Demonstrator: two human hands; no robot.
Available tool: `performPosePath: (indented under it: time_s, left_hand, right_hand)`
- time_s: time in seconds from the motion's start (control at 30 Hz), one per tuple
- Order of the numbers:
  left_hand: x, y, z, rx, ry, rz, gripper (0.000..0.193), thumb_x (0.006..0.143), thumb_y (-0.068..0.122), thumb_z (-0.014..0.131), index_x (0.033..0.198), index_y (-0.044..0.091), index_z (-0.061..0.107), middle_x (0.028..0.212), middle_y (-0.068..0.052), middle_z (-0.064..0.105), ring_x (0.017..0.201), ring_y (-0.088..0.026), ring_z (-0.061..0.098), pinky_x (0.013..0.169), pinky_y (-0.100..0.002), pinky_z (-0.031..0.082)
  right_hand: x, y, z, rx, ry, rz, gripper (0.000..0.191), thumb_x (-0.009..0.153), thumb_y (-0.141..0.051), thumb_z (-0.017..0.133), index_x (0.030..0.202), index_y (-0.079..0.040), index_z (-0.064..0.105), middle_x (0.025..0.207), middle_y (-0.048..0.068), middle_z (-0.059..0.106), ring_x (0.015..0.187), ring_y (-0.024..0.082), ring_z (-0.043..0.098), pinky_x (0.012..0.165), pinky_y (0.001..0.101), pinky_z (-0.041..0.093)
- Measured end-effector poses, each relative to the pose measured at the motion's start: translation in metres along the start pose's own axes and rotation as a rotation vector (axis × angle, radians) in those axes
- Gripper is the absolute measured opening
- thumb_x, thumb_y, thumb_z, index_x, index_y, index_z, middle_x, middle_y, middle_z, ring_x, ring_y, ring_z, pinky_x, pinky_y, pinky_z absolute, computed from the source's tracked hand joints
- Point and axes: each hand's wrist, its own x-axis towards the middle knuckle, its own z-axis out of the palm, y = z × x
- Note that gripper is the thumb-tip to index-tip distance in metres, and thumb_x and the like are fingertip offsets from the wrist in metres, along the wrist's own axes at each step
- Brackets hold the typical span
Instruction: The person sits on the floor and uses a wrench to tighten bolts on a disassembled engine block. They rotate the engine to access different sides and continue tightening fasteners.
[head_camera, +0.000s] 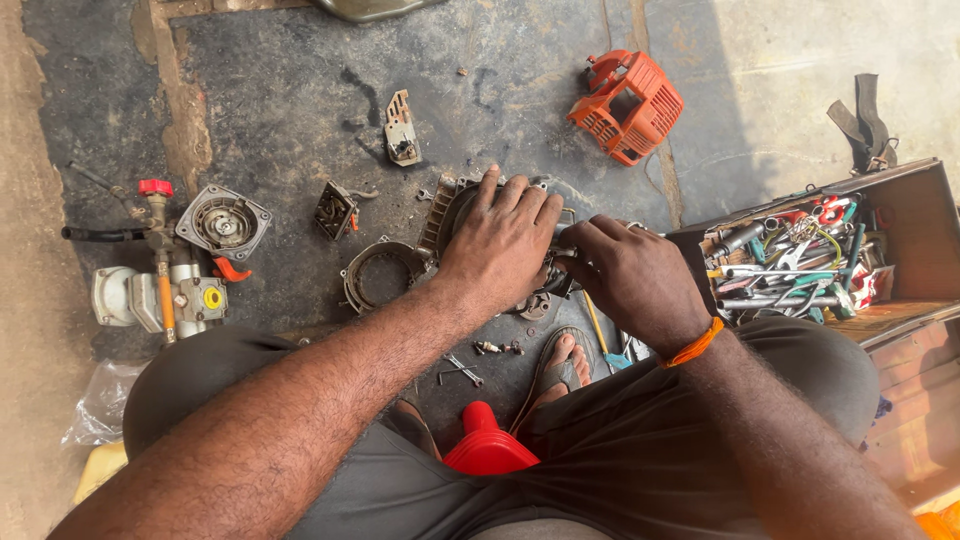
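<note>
Clearly, the left hand (500, 240) is pressed flat, fingers spread, on the small engine (455, 215) on the floor just ahead of the sandalled foot (562, 365). The right hand (625, 275) is clenched at the engine's right side; a slip there could scatter the loose screws (462, 370) beside the foot.

Left hand (503, 235) pressed flat on small engine block (447, 215) on the floor (280, 90). Right hand (622, 275) closed at block's side. Orange cover (628, 106) well apart; toolbox (810, 255) at right.
</note>
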Motion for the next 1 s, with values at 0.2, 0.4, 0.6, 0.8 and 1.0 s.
performPosePath:
  time_s: [0.2, 0.4, 0.6, 0.8, 1.0]
  left_hand:
    - [-0.001, -0.001, 0.002, 0.007, -0.035, 0.006, 0.085, 0.077, 0.032, 0.085, 0.143, -0.002, 0.045, 0.129, -0.017, 0.054, 0.132, -0.033, 0.045, 0.121, -0.061, 0.024]
    - [-0.002, 0.001, 0.004, -0.014, 0.038, 0.003, 0.085, 0.078, 0.039, 0.086, 0.141, -0.004, 0.046, 0.129, -0.019, 0.055, 0.133, -0.035, 0.045, 0.120, -0.062, 0.025]
    - [-0.002, 0.002, 0.002, 0.009, 0.031, -0.007, 0.082, 0.077, 0.039, 0.087, 0.138, -0.001, 0.049, 0.127, -0.016, 0.056, 0.132, -0.033, 0.047, 0.121, -0.060, 0.027]
    - [-0.004, 0.003, 0.002, 0.021, 0.103, -0.007, 0.083, 0.077, 0.040, 0.087, 0.139, 0.000, 0.050, 0.124, -0.014, 0.056, 0.131, -0.032, 0.048, 0.121, -0.060, 0.027]
    - [-0.003, 0.002, 0.004, 0.000, 0.068, -0.015, 0.086, 0.075, 0.041, 0.088, 0.140, 0.000, 0.049, 0.126, -0.015, 0.056, 0.133, -0.032, 0.046, 0.122, -0.060, 0.025]
  right_hand:
    - [0.004, -0.002, 0.012, -0.056, 0.009, -0.062, 0.023, 0.094, -0.028, 0.072, 0.105, -0.009, 0.069, 0.090, 0.007, 0.069, 0.089, 0.029, 0.071, 0.078, 0.0442, 0.059]
    - [0.005, 0.000, 0.014, -0.106, 0.019, -0.140, 0.027, 0.089, -0.024, 0.074, 0.109, -0.007, 0.069, 0.092, 0.007, 0.069, 0.089, 0.027, 0.071, 0.079, 0.0429, 0.059]
    - [0.004, 0.000, 0.011, -0.116, 0.017, -0.130, 0.030, 0.088, -0.026, 0.075, 0.112, -0.008, 0.069, 0.093, 0.007, 0.070, 0.090, 0.027, 0.071, 0.077, 0.0426, 0.059]
    - [0.006, -0.002, 0.013, -0.149, 0.014, -0.105, 0.031, 0.090, -0.030, 0.075, 0.109, -0.007, 0.069, 0.092, 0.007, 0.069, 0.089, 0.026, 0.072, 0.077, 0.0421, 0.060]
    - [0.006, -0.001, 0.020, -0.169, -0.025, -0.079, 0.032, 0.090, -0.028, 0.074, 0.112, -0.007, 0.067, 0.092, 0.008, 0.069, 0.088, 0.027, 0.072, 0.079, 0.0426, 0.060]
